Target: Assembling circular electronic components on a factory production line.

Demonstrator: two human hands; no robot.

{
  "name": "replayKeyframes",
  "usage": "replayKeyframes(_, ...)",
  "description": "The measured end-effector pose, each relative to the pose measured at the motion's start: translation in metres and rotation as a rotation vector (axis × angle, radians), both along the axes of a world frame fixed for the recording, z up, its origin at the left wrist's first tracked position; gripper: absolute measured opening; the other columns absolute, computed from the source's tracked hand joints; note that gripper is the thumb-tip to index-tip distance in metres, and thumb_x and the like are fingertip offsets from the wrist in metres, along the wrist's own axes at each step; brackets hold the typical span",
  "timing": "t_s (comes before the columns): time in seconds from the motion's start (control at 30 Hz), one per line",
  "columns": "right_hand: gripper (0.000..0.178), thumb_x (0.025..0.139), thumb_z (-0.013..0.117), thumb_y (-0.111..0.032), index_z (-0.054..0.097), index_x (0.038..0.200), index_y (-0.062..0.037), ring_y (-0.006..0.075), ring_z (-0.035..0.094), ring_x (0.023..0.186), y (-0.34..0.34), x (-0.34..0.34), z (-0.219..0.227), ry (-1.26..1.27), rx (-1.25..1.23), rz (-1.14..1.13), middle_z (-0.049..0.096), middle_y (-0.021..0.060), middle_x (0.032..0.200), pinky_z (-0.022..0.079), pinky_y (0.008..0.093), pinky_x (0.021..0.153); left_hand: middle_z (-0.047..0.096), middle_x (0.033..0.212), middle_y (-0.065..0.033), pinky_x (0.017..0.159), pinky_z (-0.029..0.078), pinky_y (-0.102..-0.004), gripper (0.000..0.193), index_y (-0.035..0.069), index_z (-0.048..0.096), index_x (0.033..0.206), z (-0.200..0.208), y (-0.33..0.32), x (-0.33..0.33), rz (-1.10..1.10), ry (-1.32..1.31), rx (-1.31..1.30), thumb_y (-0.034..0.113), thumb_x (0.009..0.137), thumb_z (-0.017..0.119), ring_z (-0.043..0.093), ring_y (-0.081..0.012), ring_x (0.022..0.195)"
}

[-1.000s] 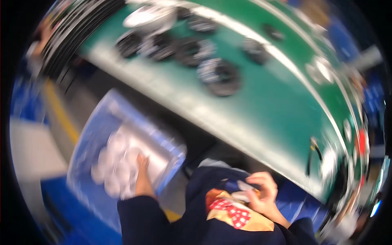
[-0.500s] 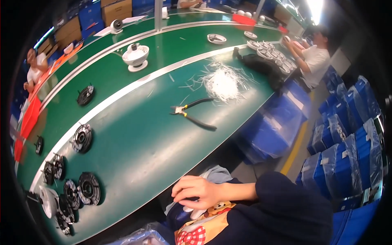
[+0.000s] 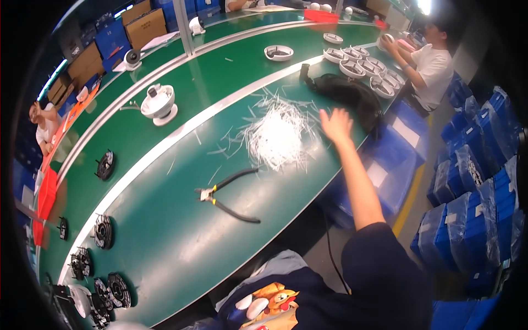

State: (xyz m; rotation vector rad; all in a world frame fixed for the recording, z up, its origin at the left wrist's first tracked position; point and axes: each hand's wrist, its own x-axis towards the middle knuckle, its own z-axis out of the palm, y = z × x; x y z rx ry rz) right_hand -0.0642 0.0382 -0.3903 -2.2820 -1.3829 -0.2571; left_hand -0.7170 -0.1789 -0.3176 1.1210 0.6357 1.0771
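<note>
My right hand (image 3: 336, 125) reaches out over the green work table (image 3: 181, 247). Its fingers are apart and nothing shows in them. Beside it on the left lies a pile of thin white strips (image 3: 276, 135), with loose strips scattered about. A crumpled black cloth-like item (image 3: 349, 93) rests just beyond the hand, to its upper right. Nearer to me, a pair of cutting pliers (image 3: 207, 194) with black handles lies spread on the table. My left hand cannot be made out in the picture.
Black round slotted parts (image 3: 118, 290) stand at the left end. A white domed device (image 3: 159, 104) sits on the green belt. White oval housings (image 3: 352, 68) cluster at the far right, near a seated co-worker (image 3: 432, 71). Blue bins (image 3: 374, 176) stand below the table's right edge.
My right hand has gone from my lap out to the right side of the white strips, and its fingers have spread. The whole view has shifted; the pliers stay on the table.
</note>
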Motion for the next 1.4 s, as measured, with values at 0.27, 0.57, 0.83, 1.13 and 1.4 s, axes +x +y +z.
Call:
replayKeyframes(0.27, 0.025, 0.084, 0.048, -0.017, 0.052, 0.103, -0.0006, 0.0301, 0.046, 0.1, 0.024, -0.005, 0.014, 0.181, 0.985, 0.25, 0.052, 0.0143, 0.106, 0.032, 0.0375, 0.089, 0.033, 0.059, 0.0026, 0.055, 0.036, -0.0235, 0.05, -0.004, 0.033, 0.118, 0.109, 0.132, 0.194, -0.044, -0.4, 0.022, 0.012, 0.075, 0.051, 0.035, -0.0062, 0.052)
replayKeyframes(0.57, 0.027, 0.085, 0.043, -0.018, 0.052, 0.105, -0.0026, 0.033, 0.036, 0.112, 0.024, 0.009, -0.001, 0.191, 0.754, 0.134, 0.046, 0.0138, 0.117, 0.024, 0.0409, 0.095, 0.042, 0.059, -0.0011, 0.08, 0.04, -0.0313, 0.035, -0.005, 0.043, 0.101, -0.002, 0.365, 0.488, -0.269, -0.894, -0.461, 0.007, 0.069, 0.052, 0.044, -0.0125, 0.052)
replayKeyframes(0.83, 0.027, 0.084, 0.046, -0.021, 0.053, 0.105, -0.0061, 0.0309, 0.032, 0.116, 0.015, 0.006, 0.006, 0.212, 0.566, 0.079, 0.039, 0.0135, 0.125, 0.022, 0.0398, 0.097, 0.051, 0.069, -0.0068, 0.079, 0.045, -0.0378, 0.034, -0.007, 0.044, 0.101, -0.031, 0.413, 0.501, -0.204, -0.444, -0.441, 0.004, 0.069, 0.048, 0.052, -0.0192, 0.06)
replayKeyframes(1.13, 0.028, 0.084, 0.046, -0.023, 0.052, 0.103, -0.0044, 0.0323, 0.035, 0.113, 0.02, 0.003, 0.007, 0.2, 0.58, 0.13, 0.041, 0.0168, 0.121, 0.025, 0.042, 0.094, 0.056, 0.1, -0.023, 0.083, 0.042, -0.0372, 0.044, -0.003, 0.053, 0.102, -0.06, 0.44, 0.498, 0.52, 0.695, 0.315, 0.016, 0.063, 0.053, 0.054, -0.0327, 0.096)
replayKeyframes(1.4, 0.03, 0.088, 0.039, -0.02, 0.058, 0.097, 0.0006, 0.0356, 0.048, 0.101, 0.019, 0.026, -0.004, 0.027, 0.643, 0.112, 0.052, 0.0216, 0.108, 0.035, 0.0413, 0.088, 0.057, 0.096, -0.0249, 0.084, 0.042, -0.039, 0.041, -0.006, 0.053, 0.098, -0.018, 0.396, 0.485, 0.569, 0.609, 0.354, 0.018, 0.065, 0.052, 0.054, -0.0372, 0.094)
